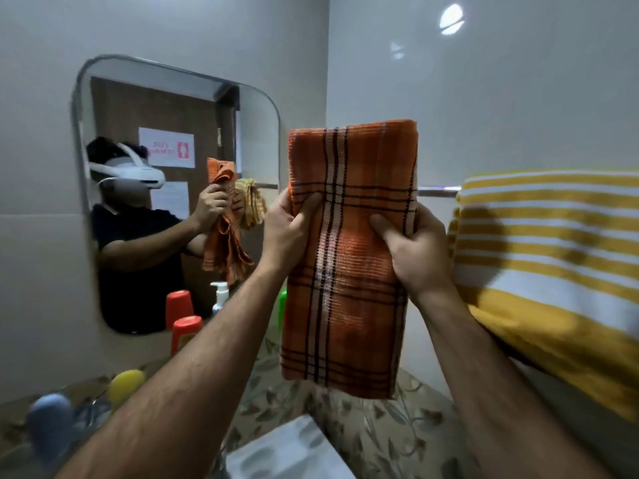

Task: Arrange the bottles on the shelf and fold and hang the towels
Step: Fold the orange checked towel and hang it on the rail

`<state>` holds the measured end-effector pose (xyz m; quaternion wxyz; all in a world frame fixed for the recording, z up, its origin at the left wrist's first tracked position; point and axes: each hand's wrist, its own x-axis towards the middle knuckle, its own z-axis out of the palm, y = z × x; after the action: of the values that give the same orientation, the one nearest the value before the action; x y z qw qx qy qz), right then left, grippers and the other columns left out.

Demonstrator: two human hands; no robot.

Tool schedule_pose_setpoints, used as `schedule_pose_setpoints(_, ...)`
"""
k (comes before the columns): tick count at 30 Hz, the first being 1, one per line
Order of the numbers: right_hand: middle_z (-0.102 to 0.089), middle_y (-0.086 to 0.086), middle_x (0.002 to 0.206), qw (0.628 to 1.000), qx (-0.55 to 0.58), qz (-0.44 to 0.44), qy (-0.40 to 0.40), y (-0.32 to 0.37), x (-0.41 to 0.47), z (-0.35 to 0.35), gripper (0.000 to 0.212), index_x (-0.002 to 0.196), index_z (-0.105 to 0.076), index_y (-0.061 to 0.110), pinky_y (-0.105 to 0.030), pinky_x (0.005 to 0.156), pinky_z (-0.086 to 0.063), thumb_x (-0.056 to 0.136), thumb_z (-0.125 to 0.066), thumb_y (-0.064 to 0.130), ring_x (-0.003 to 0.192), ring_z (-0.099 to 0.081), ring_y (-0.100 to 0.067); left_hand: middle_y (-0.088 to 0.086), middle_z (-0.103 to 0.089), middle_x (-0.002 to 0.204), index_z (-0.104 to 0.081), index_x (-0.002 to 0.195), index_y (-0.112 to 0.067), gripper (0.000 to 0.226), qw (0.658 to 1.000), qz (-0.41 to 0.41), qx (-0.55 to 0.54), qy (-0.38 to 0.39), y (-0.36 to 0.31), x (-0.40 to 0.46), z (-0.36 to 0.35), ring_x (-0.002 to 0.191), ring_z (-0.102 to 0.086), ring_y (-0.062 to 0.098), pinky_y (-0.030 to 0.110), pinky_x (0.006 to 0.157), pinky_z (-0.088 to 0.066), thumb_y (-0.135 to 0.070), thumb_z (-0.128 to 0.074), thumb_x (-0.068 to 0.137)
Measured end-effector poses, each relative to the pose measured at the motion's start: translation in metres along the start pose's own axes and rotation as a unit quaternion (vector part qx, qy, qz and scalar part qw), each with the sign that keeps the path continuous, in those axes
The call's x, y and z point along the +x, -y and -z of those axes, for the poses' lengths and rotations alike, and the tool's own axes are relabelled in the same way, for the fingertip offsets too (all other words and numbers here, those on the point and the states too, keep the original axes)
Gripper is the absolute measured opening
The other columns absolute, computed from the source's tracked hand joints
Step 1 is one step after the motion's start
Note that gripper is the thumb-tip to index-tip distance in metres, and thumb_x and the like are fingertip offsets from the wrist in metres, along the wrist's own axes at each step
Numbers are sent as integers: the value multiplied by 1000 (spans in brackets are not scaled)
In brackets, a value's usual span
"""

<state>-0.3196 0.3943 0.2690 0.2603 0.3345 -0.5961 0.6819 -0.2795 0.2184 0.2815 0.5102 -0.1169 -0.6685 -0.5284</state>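
Both hands hold up a folded orange cotton towel with black and white checks in front of the grey tiled wall, at the level of the chrome towel rail and just left of a yellow and white striped towel that already hangs over that rail. The left hand grips the orange towel's left edge, thumb across the front and fingers curled behind; the right hand pinches the right edge the same way, thumb pressed on the front face. The fingers of both hands are clamped on the cloth, roughly at its middle height, so the top stands up above them and the lower part hangs free.

The towel looks light, thin and limp. It keeps its folded shape only because both edges are held; released on one side, the layers would likely slide apart. The weave looks coarse, so it should not slip in the hands. A sensible hold for hanging is along the two side edges near the top fold, keeping all layers pinched together, then draping it over the bare stretch of rail beside the striped towel.

Below, a red-capped plastic bottle stands by the mirror on the leaf-patterned worktop.
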Motion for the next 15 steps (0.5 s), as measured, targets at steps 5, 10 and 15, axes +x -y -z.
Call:
schedule_pose_setpoints(5,-72,11,90,987,-134,43,-79,23,37,-4,15,94,-69,20,-23,82,-55,83,-77,25,84,-67,-2,-10,-66,80,-64,96,-14,5,998,-52,-12,16,7,58,-21,66,-60,-7,14,61,-45,-18,-60,94)
schedule_pose_setpoints(10,-69,6,98,954,-258,75,-133,50,76,-8,26,104,-65,14,-32,80,-53,86,-73,30,89,-65,-16,-8,-69,82,-66,100,-14,19,997,-65,-6,51,9,118,-49,71,-64,1,23,67,-52,-31,-61,94)
schedule_pose_setpoints(15,-62,1,104,931,-338,49,-129,62,118,-11,33,114,-49,8,-28,74,-50,89,-69,16,87,-60,-15,-2,-71,91,-67,103,-16,30,996,-58,15,71,10,156,-77,83,-66,12,30,76,-53,-43,-63,90)
